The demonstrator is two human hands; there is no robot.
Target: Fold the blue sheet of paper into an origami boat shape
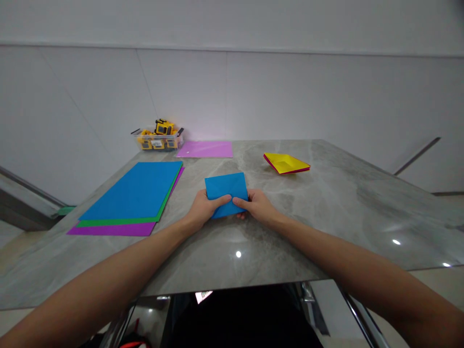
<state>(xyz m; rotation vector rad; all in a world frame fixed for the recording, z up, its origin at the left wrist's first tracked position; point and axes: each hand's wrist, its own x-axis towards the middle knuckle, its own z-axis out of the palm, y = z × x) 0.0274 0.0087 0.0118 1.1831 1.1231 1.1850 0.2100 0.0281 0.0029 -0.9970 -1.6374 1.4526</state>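
Observation:
A folded piece of blue paper [226, 186] is held up between my two hands over the middle of the table. My left hand [205, 208] grips its left side, thumb lying across the front. On the other side my right hand [259, 205] pinches it the same way, with fingertips showing below the lower edge. Both thumb tips nearly meet at the paper's centre. The fingers behind the paper are mostly hidden.
On the left lies a stack of blue, green and purple sheets [134, 191]. A pink sheet [206, 149] is at the back, beside a clear bin [159, 142] of yellow toy vehicles [164, 127]. A yellow and red folded paper [286, 163] rests back right on the grey table [344, 208].

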